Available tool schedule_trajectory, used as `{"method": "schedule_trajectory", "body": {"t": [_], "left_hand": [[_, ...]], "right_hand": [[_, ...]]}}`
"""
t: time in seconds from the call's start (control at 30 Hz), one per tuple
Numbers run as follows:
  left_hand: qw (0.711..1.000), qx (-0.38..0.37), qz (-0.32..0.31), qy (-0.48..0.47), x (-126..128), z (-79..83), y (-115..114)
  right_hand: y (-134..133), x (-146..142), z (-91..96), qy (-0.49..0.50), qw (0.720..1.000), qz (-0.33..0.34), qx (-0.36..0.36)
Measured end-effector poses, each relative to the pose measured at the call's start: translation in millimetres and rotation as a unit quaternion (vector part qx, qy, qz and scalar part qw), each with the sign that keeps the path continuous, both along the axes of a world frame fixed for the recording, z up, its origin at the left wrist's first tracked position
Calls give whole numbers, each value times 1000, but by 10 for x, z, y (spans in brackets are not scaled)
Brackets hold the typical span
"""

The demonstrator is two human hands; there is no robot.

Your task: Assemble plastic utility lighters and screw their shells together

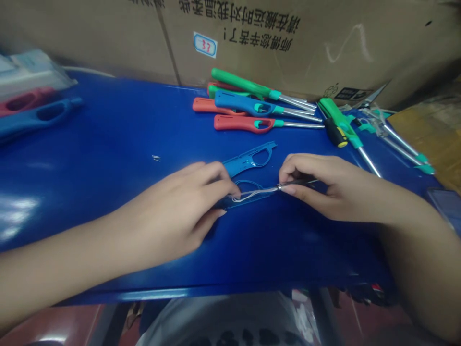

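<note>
- My left fingers (223, 186) close on a lower blue shell half (248, 201), thumb along its near edge and fingertips over its left end.
- My right fingers (305, 194) pinch a slim dark rod (298, 182) between thumb and index finger, a small bright collar showing at their tips; what the rod is, I cannot tell.
- Pale wires (248, 194) run from my left fingertips to that collar, passing above the lower shell half, whose loop-shaped opening shows between my two hands.
- An upper blue shell half (239, 166) rests on the worktop (108, 129) just beyond my left fingers, its open, ribbed side facing up.
- To the left of those fingers, a few tiny metal pins (156, 157) lie in a small cluster.
- Farther beyond my fingers, long-nosed lighters lie piled side by side, among them a green lighter (245, 83), a blue lighter (239, 102) and a red lighter (237, 122), metal tubes pointing right.
- Beyond my right fingers, a screwdriver (334, 133) with a black and yellow handle lies against another green lighter (336, 117).
- Well left of my left fingers sit a blue handle (30, 119) and a red handle (27, 101).
- Behind everything, farthest from my fingers, stands a cardboard box (108, 38) bearing a label marked 33 (205, 45).
</note>
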State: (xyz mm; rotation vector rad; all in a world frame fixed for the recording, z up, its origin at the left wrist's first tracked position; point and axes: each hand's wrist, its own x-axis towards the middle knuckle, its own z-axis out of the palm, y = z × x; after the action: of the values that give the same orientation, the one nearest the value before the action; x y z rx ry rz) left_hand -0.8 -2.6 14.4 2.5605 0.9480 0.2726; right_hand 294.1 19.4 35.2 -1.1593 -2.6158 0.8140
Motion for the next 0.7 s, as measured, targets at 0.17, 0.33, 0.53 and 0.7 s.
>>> {"method": "schedule_trajectory", "body": {"t": [0.17, 0.33, 0.53, 0.7], "left_hand": [[1000, 2, 1, -13, 19, -15, 7], [1000, 5, -5, -26, 48, -23, -14], [999, 2, -11, -53, 108, -71, -46], [998, 8, -17, -63, 130, -88, -69]], "right_hand": [[-56, -75, -41, -57, 998, 0, 31], [-129, -209, -108, -83, 991, 36, 100], [-202, -275, -122, -111, 986, 50, 117], [-204, -247, -131, -58, 994, 61, 70]]}}
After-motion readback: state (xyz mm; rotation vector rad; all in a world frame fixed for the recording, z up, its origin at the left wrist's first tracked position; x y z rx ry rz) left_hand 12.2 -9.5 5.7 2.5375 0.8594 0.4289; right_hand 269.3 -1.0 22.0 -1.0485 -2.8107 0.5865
